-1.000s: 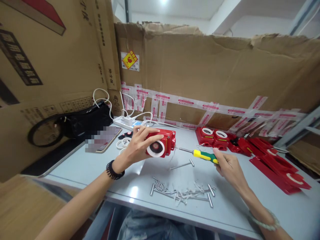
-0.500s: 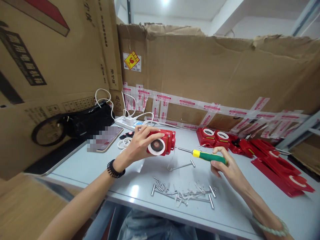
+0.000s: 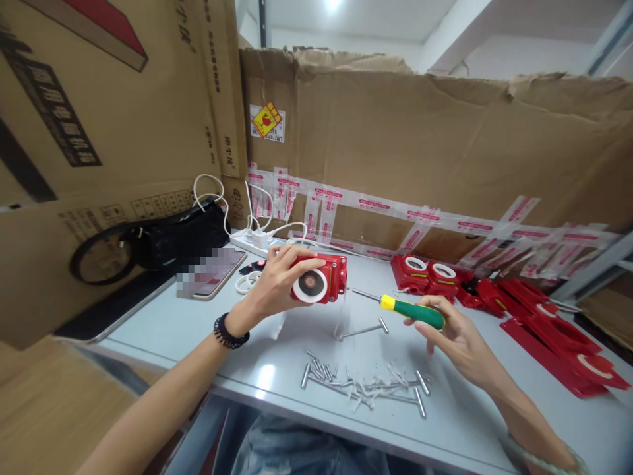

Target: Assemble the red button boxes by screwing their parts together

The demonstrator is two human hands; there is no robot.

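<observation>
- Left hand grip (image 3: 277, 284): fingers closed around a red plastic housing with a white ring on its near face (image 3: 319, 280), held just above the pale grey counter (image 3: 163, 330).
- Right hand grip (image 3: 452, 333): fingers wrapped around the green-and-yellow-handled screwdriver (image 3: 408, 310), its metal tip pointing toward the housing, not touching it.
- Between the hands: a single long metal bolt (image 3: 361, 328) on the counter.
- Near edge: a scattered heap of metal bolts and white shavings (image 3: 363, 382).
- Far right: further red plastic housings (image 3: 428, 274).
- Left: a smartphone (image 3: 210, 272) and a black bag (image 3: 182, 234).
</observation>
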